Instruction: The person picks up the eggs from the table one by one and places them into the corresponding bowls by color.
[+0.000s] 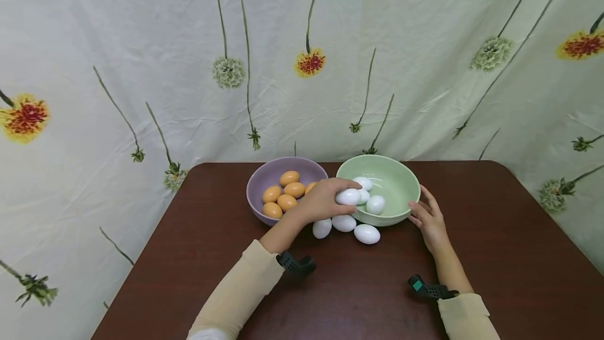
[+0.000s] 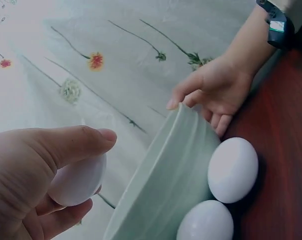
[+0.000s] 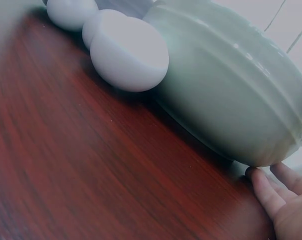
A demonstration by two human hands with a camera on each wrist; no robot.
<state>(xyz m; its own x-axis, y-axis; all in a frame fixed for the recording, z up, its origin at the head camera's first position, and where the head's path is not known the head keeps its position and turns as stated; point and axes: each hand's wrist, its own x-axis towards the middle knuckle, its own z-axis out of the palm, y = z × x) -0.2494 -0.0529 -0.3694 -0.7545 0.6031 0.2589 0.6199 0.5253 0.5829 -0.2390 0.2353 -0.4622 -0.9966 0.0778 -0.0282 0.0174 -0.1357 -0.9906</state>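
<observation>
Pale floral cloth (image 1: 424, 25) fills the back. Dark red-brown table (image 1: 358, 298) in front, near edge cut off. Cream sleeves (image 1: 240, 287) run out at the bottom of the head view.

Green bowl (image 1: 396, 188) at the far side, ridged outside per the wrist views. Purple bowl (image 1: 308, 168) just left of it, its near-right part behind the left hand (image 1: 325, 198).

Left hand: reaches up and right, at the green bowl's left rim, thumb and fingers pinching one egg; some fingertips hidden behind it. Right hand (image 1: 429, 219): at the bowl's right side, thumb at the rim, fingers round the outer wall, so it grips the bowl.

Held white egg (image 1: 347, 197): smooth, glossy, above the green bowl's left rim in the head view. Three white eggs (image 1: 375, 204) inside, one mostly covered. Three loose eggs (image 1: 366, 234) on the table by the bowl's near side. Brown-orange eggs (image 1: 287, 202) in the purple bowl: six visible, one half hidden.

Black straps (image 1: 296, 264) on both wrists.
</observation>
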